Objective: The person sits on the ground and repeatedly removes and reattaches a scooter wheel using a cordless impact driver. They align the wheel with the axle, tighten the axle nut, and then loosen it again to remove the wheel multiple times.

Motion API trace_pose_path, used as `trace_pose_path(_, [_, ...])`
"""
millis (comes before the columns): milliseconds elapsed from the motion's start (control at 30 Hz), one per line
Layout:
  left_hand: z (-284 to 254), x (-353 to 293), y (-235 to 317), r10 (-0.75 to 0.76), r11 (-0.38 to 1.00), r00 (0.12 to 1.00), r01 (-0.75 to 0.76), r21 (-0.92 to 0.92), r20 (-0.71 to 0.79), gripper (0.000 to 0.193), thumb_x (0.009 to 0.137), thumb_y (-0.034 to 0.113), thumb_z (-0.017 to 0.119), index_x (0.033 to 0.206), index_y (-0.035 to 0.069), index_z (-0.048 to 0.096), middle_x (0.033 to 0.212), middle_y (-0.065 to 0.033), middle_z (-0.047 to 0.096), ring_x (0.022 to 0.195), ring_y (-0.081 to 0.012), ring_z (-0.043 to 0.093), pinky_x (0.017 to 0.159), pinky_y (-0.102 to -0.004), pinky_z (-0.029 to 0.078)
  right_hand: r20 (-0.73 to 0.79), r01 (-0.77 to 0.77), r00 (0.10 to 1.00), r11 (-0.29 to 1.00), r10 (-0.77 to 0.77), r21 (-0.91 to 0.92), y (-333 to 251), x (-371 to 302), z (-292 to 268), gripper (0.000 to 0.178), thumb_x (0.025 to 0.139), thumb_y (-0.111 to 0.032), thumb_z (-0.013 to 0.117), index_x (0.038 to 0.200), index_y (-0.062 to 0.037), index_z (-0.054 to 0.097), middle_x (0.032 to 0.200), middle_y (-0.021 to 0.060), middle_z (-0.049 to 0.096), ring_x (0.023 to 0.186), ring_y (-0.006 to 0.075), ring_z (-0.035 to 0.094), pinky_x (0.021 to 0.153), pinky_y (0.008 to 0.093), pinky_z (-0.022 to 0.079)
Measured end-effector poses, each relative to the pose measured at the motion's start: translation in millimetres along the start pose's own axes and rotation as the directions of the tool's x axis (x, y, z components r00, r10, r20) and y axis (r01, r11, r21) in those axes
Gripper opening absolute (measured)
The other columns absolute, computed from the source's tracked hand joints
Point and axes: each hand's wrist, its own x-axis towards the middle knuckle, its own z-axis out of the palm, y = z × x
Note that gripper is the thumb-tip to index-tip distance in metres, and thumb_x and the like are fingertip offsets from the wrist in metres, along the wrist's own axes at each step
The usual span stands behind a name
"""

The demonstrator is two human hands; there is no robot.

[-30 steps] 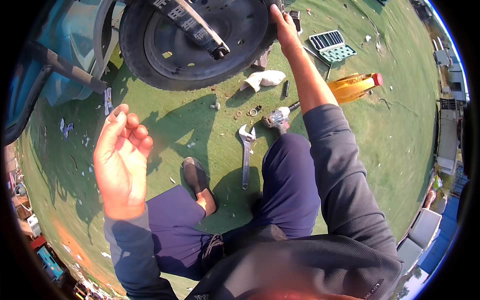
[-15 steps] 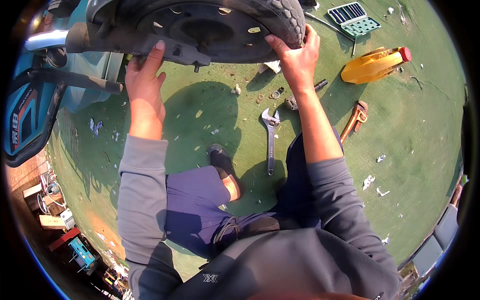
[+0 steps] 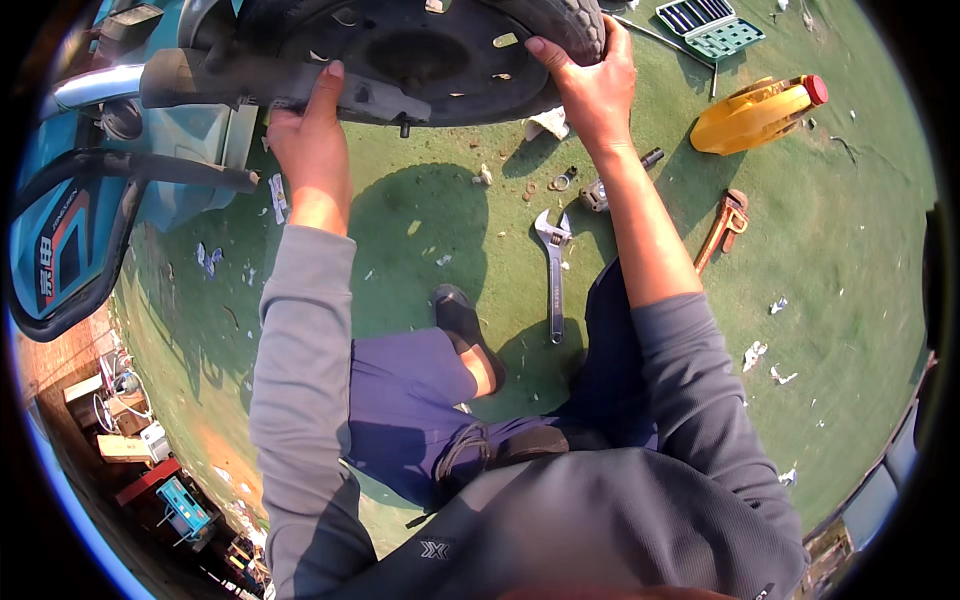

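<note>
A black wheel with a knobbly tyre is at the top of the view, beside the dark fork leg of a blue vehicle. My left hand is closed round the fork leg, thumb on top and fingers mostly hidden behind it. The tyre's right side is in my right hand, thumb on the near face and fingers over the tread. A short bolt end sticks out below the fork leg's tip. Whether the wheel sits fully in the fork cannot be seen.
On the green floor lie an adjustable wrench, an orange pipe wrench, small rings and a grey tool partly behind my right forearm. A yellow jug and an open green case are further right. Blue bodywork stands left.
The wheel has shifted slightly left against the fork leg, my right hand moving with it. My left hand keeps its hold on the fork leg. The whole view has shifted a little.
</note>
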Motion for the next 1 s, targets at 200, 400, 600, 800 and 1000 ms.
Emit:
trace_pose_path(200, [-8, 3, 4, -0.028, 0.995, 0.998, 0.032, -0.094, 0.05, 0.04, 0.087, 0.019, 0.087, 0.116, -0.004, 0.07, 0.115, -0.0062, 0.072, 0.104, -0.0142, 0.063, 0.096, -0.0302, 0.046, -0.008, 0.014, 1.0, 0.999, -0.015, -0.036, -1, -8, 1, 0.099, 0.065, -0.049, 0.099, 0.137, 0.0006, 0.052, 0.121, 0.0213, 0.071, 0.113, 0.0325, 0.07, 0.098, 0.0418, 0.055])
trace_pose_path(400, [-10, 3, 7, -0.032, 0.994, 0.993, 0.044, -0.104, 0.112, 0.04, 0.088, 0.017, 0.086, 0.119, -0.002, 0.07, 0.118, -0.0054, 0.072, 0.105, -0.0141, 0.063, 0.097, -0.0297, 0.045, 0.069, -0.024, 0.997, 0.999, 0.026, -0.031, 19, 5, -7, 0.099, 0.064, -0.051, 0.099, 0.136, -0.0006, 0.055, 0.121, 0.021, 0.072, 0.112, 0.0325, 0.071, 0.097, 0.0421, 0.055])
trace_pose_path(600, [-6, 1, 6, -0.062, 0.995, 0.996, 0.066, -0.077, 0.057, 0.036, 0.089, 0.013, 0.084, 0.12, -0.002, 0.071, 0.118, -0.0052, 0.073, 0.107, -0.0136, 0.064, 0.099, -0.0296, 0.045, -0.009, -0.006, 1.0, 0.991, 0.005, -0.137, -11, -13, -5, 0.1, 0.063, -0.049, 0.099, 0.135, 0.0016, 0.052, 0.119, 0.0228, 0.072, 0.111, 0.0358, 0.071, 0.095, 0.0432, 0.056])
trace_pose_path(800, [-29, 9, 1, -0.135, 0.984, 0.976, 0.152, -0.09, 0.17, 0.035, 0.09, 0.011, 0.083, 0.12, -0.002, 0.071, 0.118, -0.0054, 0.072, 0.108, -0.0139, 0.064, 0.099, -0.0303, 0.047, 0.027, -0.013, 0.999, 0.993, 0.017, -0.12, -17, -15, -9, 0.098, 0.064, -0.047, 0.099, 0.135, 0.0002, 0.052, 0.117, 0.023, 0.072, 0.109, 0.0358, 0.072, 0.094, 0.0437, 0.056])
trace_pose_path(1000, [-19, 7, 4, -0.086, 0.985, 0.983, 0.108, -0.134, 0.163, 0.031, 0.09, 0.01, 0.083, 0.116, -0.002, 0.073, 0.115, -0.0053, 0.073, 0.107, -0.0139, 0.065, 0.098, -0.0306, 0.048, 0.073, -0.034, 0.996, 0.991, 0.044, -0.13, 0, -4, -14, 0.098, 0.064, -0.05, 0.099, 0.135, -0.0016, 0.053, 0.117, 0.023, 0.073, 0.11, 0.0356, 0.072, 0.095, 0.0438, 0.056])
